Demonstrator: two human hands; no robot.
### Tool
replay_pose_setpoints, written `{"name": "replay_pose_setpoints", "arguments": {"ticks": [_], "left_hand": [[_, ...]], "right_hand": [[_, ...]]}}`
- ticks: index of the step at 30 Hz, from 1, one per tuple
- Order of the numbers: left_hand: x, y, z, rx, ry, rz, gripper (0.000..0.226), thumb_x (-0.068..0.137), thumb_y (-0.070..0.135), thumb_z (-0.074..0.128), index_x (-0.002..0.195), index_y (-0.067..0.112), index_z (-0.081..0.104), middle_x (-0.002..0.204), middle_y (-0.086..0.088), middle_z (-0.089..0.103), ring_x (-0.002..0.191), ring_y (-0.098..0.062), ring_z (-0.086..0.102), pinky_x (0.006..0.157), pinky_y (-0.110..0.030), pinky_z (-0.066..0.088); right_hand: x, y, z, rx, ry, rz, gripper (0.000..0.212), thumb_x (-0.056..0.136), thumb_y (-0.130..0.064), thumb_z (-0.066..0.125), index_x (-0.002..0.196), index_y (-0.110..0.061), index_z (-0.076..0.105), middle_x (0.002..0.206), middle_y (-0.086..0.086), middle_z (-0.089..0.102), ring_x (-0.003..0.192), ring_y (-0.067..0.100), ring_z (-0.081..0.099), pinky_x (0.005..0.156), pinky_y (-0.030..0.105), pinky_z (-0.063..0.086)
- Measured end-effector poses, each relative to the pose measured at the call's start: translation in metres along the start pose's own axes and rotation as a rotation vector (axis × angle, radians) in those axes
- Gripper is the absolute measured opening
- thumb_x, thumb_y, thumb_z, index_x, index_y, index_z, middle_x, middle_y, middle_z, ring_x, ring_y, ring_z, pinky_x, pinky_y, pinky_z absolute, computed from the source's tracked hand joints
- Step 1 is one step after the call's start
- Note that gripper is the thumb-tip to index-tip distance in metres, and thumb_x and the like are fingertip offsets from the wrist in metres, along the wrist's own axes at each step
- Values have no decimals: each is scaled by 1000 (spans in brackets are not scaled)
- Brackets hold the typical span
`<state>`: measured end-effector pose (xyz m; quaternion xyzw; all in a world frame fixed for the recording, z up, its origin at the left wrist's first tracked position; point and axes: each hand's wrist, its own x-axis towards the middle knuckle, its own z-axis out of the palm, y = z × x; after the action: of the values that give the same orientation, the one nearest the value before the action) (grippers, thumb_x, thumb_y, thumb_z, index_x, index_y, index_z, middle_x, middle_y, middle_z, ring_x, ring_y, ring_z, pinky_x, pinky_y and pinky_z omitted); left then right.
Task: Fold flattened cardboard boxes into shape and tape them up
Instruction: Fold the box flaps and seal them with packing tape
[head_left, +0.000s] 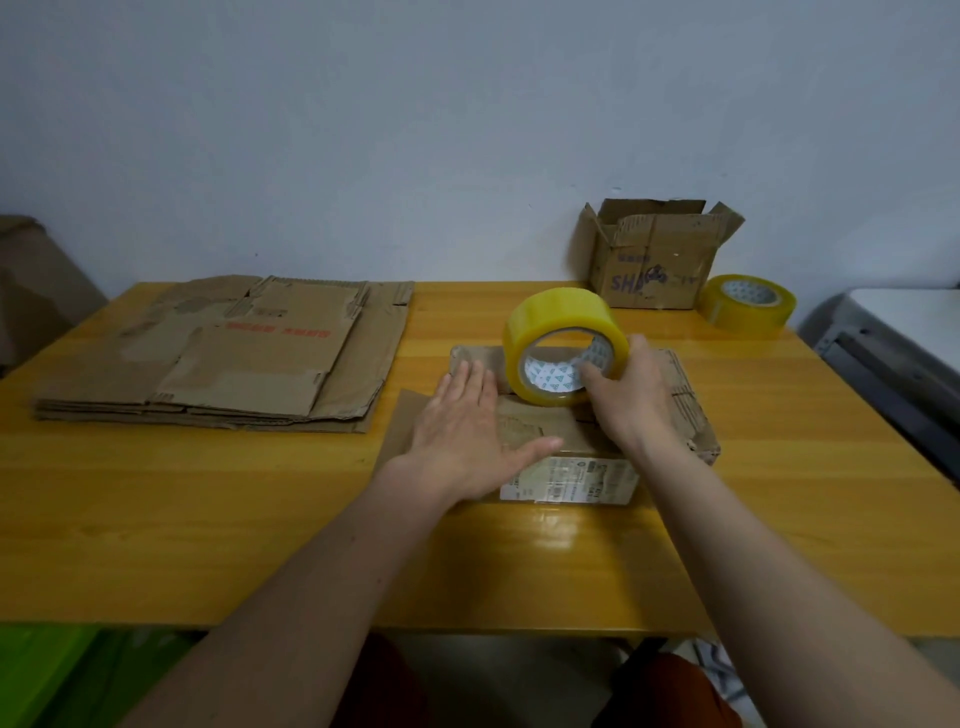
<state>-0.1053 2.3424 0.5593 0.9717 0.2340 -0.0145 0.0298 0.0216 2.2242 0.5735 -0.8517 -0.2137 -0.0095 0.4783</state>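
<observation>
A small folded cardboard box (691, 410) with a white label on its front lies at the middle of the yellow wooden table (208, 519). My left hand (467, 436) presses flat on the box's top flaps, fingers straight. My right hand (628, 395) grips a yellow roll of tape (561, 327) that stands on edge on top of the box, thumb inside its core.
A stack of flattened cardboard boxes (223, 353) lies at the table's left. An open, assembled box (654, 254) stands at the back right against the wall, with a second yellow tape roll (745, 301) beside it. A grey and white object (893, 353) sits past the table's right edge.
</observation>
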Motion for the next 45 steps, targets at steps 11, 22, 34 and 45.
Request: {"name": "replay_pose_setpoints", "arguments": {"ticks": [11,22,34,45], "left_hand": [[-1,-2,-1,54,-16,20,131,60,97,16,151,7,-12,159,-10,-17,147,-22,-16,112,-34,-13],[11,37,-4,24,-81,83,128,65,94,31,151,11,-16,158,-8,-22,146,-23,-20,113,-37,-14],[13,33,4,53,-13,105,125,64,95,22,152,13,-12,159,-5,-19,147,-21,-16,110,-34,-14],[12,53,-3,20,-51,80,123,66,94,25,152,13,-12,158,-9,-20,146,-24,-19,115,-38,-11]], "right_hand": [[22,23,-63,-290,147,-61,30,90,-26,57,114,-12,47,116,12,50,104,34,51,74,39,38],[13,32,-41,-50,92,122,27,84,-40,64,74,-16,61,78,7,63,78,30,60,63,37,46],[17,36,-63,-228,108,-46,26,93,-32,52,100,-8,57,101,12,57,96,33,53,77,41,43],[16,47,-56,163,225,51,15,89,-20,62,95,-19,49,78,-11,49,82,20,53,68,34,40]]}}
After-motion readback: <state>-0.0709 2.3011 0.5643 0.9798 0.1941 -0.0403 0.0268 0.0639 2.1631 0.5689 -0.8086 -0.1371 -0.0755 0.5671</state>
